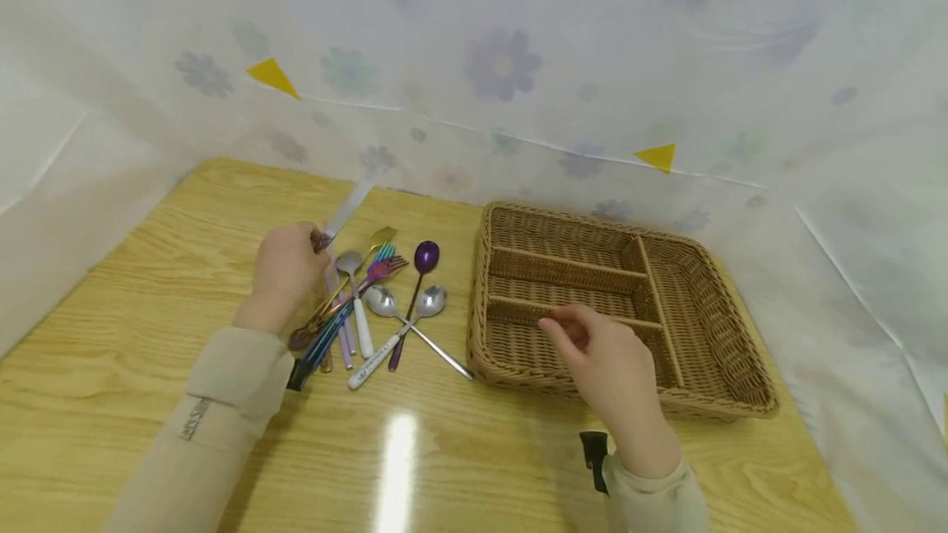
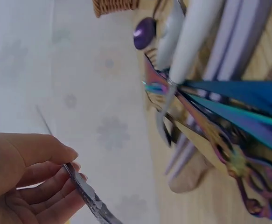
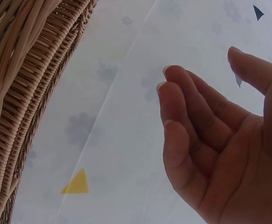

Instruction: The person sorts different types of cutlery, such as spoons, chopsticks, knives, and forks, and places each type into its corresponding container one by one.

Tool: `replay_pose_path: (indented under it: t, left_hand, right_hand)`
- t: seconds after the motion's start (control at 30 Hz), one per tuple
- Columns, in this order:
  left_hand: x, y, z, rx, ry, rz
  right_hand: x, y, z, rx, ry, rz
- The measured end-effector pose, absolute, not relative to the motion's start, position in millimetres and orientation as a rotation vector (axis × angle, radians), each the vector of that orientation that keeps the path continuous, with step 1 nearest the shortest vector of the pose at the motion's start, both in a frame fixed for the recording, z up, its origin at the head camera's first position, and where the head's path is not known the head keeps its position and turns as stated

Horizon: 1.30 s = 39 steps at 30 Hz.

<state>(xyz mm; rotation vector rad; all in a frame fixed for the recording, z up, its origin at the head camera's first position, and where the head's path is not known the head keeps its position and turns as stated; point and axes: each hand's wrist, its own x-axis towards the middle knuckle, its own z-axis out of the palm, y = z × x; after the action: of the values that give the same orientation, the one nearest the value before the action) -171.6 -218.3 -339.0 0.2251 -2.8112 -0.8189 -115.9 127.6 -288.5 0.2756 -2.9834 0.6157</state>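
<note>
Beige sleeves [image 1: 196, 434] enter from the bottom of the frame. Left of centre, the left hand [image 1: 283, 274] has its fingers pinched on a silver table knife [image 1: 346, 210], blade angled toward the upper right, near the heaped cutlery [image 1: 361, 327]. Right of centre, the right hand [image 1: 611, 364], fingers loosely curved, thumb apart, holds nothing over the wicker tray [image 1: 485, 270]. So slight a pinch could let the knife twist; lowered, it might snag the forks [image 1: 387, 268].
</note>
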Motion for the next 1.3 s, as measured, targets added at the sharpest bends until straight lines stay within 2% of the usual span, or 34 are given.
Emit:
replay_pose_path:
  t: [0.43, 0.93, 1.3]
  left_hand:
    - [-162, -175, -308, -0.054, -2.874, -0.807]
    - [-153, -138, -301, -0.458, -2.889, -0.841]
    - [-146, -99, -303, -0.695, -2.948, -0.837]
  right_hand:
    - [-114, 129, -292, 0.296, -2.981, 0.619]
    - [-117, 121, -292, 0.356, -2.988, 0.48]
    - [-125, 92, -297, 0.775, -2.773, 0.209]
